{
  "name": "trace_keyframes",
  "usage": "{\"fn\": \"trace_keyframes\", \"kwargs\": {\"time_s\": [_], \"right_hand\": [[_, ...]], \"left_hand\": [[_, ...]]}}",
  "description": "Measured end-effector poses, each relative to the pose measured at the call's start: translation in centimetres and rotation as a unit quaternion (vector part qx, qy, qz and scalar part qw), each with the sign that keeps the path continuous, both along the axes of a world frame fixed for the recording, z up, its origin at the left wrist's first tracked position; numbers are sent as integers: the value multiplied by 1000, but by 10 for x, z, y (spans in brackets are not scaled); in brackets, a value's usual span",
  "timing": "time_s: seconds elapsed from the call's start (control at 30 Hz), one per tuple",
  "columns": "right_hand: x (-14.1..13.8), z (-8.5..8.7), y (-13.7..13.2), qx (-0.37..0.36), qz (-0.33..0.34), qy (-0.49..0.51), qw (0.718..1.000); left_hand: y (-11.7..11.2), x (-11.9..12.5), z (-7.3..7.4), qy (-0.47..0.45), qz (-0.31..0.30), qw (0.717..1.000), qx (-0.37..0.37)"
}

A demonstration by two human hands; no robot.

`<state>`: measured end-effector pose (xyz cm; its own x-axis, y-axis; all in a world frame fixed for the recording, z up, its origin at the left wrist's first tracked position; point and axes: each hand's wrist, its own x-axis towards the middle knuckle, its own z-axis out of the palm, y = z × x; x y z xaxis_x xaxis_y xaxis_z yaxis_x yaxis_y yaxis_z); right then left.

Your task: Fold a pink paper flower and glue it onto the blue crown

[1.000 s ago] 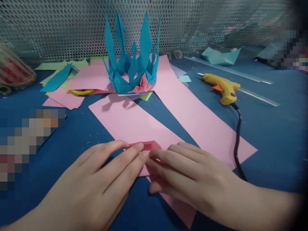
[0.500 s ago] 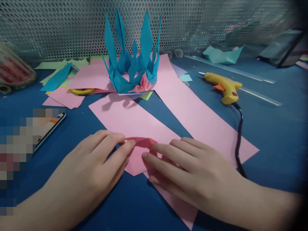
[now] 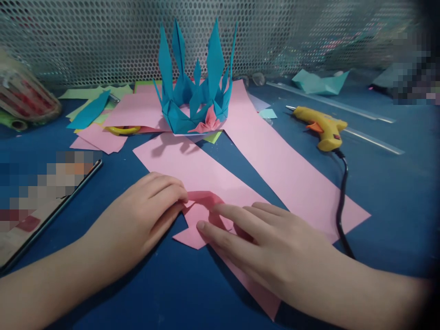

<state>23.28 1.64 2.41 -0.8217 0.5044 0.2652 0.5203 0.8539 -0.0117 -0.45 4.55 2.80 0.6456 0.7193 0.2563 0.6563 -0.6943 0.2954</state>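
Observation:
A folded piece of darker pink paper (image 3: 198,211) lies between my hands, over the edge of a light pink paper strip (image 3: 185,160). My left hand (image 3: 137,213) pinches its left side, fingertips pressed together at the upper edge. My right hand (image 3: 264,243) rests over its right part, with the fingers stretched out and the thumb tip on the lower portion. A curled flap shows along the top, and a pointed corner sticks out at lower left. My right fingers hide the right side of the fold.
A blue paper crown (image 3: 195,110) with a pink paper flower (image 3: 209,121) stands behind. A yellow glue gun (image 3: 323,126) with a black cord lies right, near clear glue sticks (image 3: 374,140). A tablet (image 3: 51,215) and paper scraps (image 3: 99,137) are at left; a perforated metal panel (image 3: 103,41) rises behind.
My left thumb and fingers have shifted to the paper's upper left edge. A pointed corner now shows at its lower left. The whole view has shifted slightly.

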Motion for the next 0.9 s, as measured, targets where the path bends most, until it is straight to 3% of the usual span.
{"fn": "trace_keyframes", "kwargs": {"time_s": [0.37, 0.6, 0.9], "right_hand": [[-1, 3, -3, 7, 1, -8, 1000], [-2, 2, -1, 5, -3, 14, 1000], [-2, 0, -3, -1, -13, 21, 1000]], "left_hand": [[-9, 1, 8, -28, -28, 999, -18], [-10, 5, 5, -65, 37, 994, -83], [-12, 8, 17, -100, 83, 977, -170]]}}
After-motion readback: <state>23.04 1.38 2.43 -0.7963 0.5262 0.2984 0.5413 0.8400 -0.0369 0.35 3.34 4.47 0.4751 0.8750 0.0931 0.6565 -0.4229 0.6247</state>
